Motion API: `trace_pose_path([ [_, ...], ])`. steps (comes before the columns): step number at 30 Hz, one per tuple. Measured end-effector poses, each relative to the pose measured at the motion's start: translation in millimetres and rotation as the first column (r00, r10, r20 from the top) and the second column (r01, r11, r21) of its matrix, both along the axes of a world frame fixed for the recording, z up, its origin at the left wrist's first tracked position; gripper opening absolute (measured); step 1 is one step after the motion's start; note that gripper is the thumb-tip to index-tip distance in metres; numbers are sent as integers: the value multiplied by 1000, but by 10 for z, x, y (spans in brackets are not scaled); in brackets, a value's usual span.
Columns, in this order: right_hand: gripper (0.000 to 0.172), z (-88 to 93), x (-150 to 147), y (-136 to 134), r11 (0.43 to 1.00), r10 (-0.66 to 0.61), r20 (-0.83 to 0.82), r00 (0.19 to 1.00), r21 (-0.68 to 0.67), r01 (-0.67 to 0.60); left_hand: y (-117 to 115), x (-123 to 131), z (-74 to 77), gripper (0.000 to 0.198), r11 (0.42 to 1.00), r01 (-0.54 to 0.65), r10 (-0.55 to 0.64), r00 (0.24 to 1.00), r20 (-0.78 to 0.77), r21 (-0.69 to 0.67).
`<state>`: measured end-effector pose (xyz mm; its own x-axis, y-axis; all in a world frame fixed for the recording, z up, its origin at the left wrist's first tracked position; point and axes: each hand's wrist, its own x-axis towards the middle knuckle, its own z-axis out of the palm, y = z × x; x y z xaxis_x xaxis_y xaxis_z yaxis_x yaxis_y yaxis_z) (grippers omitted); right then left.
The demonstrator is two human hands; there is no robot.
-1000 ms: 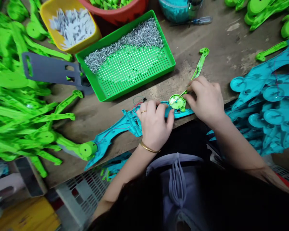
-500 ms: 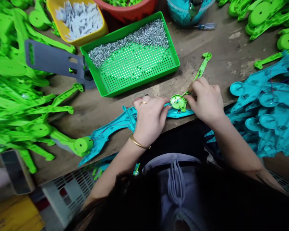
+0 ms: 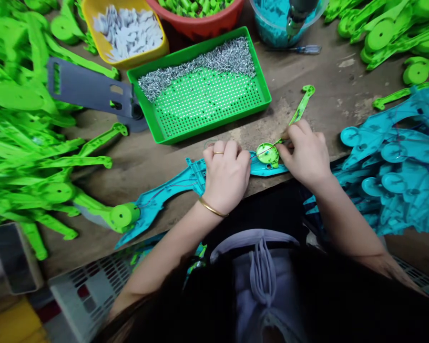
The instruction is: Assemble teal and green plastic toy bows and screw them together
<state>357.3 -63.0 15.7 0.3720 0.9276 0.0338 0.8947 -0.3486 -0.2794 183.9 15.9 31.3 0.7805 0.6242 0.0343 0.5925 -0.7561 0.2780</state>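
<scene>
Resting over the middle of a blue shell (image 3: 153, 197) in the head view, the left hand (image 3: 226, 174) is hiding whatever it may be gripping. The right hand (image 3: 305, 155) is pinching near a green cup (image 3: 268, 154), which is sitting on the shell's right part. The plastic is looking light, stiff and slick, best held by its edges; the thin wire (image 3: 268, 148) is seeming fragile.

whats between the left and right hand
The round green part, a thin wire across it and a stretch of the blue part, in the head view.
</scene>
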Motion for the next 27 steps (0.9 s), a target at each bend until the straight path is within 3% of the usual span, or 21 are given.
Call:
trace_pose_path([
  [10, 11, -41, -6, -2, 999, -6, -34, 999, 44, 8, 194, -91, 72, 25, 990, 97, -90, 993, 72, -102],
  [18, 17, -52, -6, -1, 999, -31, -67, 997, 31, 33, 274, -146, 62, 25, 970, 237, -239, 971, -29, -62],
  [27, 21, 16, 30, 5, 1000, -3, -61, 998, -7, 3, 133, 52, 41, 12, 982, 164, -169, 985, -48, -89],
])
